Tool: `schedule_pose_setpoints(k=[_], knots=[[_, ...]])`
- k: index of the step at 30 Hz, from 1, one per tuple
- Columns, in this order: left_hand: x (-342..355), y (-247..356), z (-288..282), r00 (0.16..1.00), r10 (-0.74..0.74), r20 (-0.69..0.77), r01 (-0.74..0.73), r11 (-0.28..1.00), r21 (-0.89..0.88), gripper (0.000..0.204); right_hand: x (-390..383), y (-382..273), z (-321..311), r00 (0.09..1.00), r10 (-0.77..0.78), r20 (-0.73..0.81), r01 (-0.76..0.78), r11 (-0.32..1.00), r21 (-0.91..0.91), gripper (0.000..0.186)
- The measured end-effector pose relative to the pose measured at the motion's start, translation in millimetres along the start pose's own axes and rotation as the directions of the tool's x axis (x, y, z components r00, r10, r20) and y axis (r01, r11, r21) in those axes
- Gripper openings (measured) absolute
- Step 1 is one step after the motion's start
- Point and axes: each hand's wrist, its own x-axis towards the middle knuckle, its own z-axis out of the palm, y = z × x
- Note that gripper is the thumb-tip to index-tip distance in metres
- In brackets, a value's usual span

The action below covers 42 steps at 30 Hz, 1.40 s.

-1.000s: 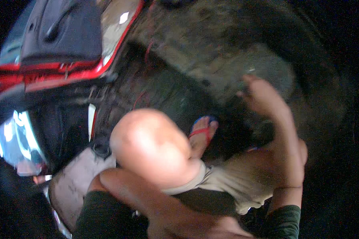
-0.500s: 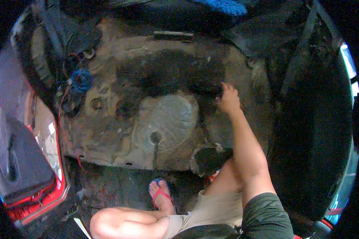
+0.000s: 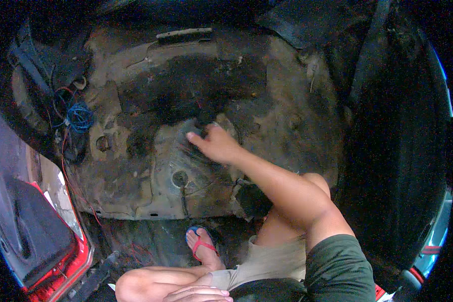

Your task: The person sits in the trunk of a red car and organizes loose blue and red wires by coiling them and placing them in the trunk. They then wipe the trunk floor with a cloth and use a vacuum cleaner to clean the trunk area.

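Note:
My right hand (image 3: 217, 143) reaches over the oval metal cover (image 3: 168, 163) in the middle of the bare car floor pan (image 3: 128, 189). Its thumb sticks out to the left and its fingers curl round something dark, blurred by motion; I cannot make out what it is. Beneath the hand, the pale cover has a small round hole (image 3: 179, 178) near its front end. My left hand (image 3: 200, 294) rests on my lap at the lower edge, fingers laid flat, holding nothing visible.
A coil of blue wire (image 3: 80, 118) with thin red cable lies at the left side. The red-edged car door (image 3: 32, 224) stands open at the left. Dark matting (image 3: 206, 75) covers the floor's far part. A torn flap (image 3: 251, 199) lies near my knee; my sandaled foot (image 3: 204, 246) is in front.
My right hand has swept left from the right part of the floor onto the oval cover. My left hand has come into view at the lower edge. The view has shifted slightly right.

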Motion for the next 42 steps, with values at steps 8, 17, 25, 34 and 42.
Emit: schedule_pose_setpoints(k=[8,17,25,34,42], knots=[[-4,-6,5,0.999,-0.016,-0.029,0.022,0.970,0.243,0.033,-15,-41,10,0.911,-0.159,0.381,0.265,0.933,-0.245,0.047],[-18,-19,19,0.997,0.060,-0.039,-0.031,0.848,0.530,0.038,-39,-43,9,0.777,-0.119,0.619,0.471,0.763,-0.444,0.032],[-40,-32,34,0.997,0.072,-0.009,-0.045,0.712,0.700,0.051,-1,-59,-11,0.872,-0.475,0.123,0.456,0.692,-0.561,0.045],[-44,-35,42,0.996,0.081,0.027,-0.075,0.674,0.734,0.059,46,-55,-13,0.896,-0.434,-0.099,0.362,0.840,-0.404,0.062],[-45,-37,38,0.998,0.054,0.031,-0.059,0.670,0.740,0.061,-20,-80,43,0.817,-0.462,0.345,0.570,0.557,-0.604,0.035]])
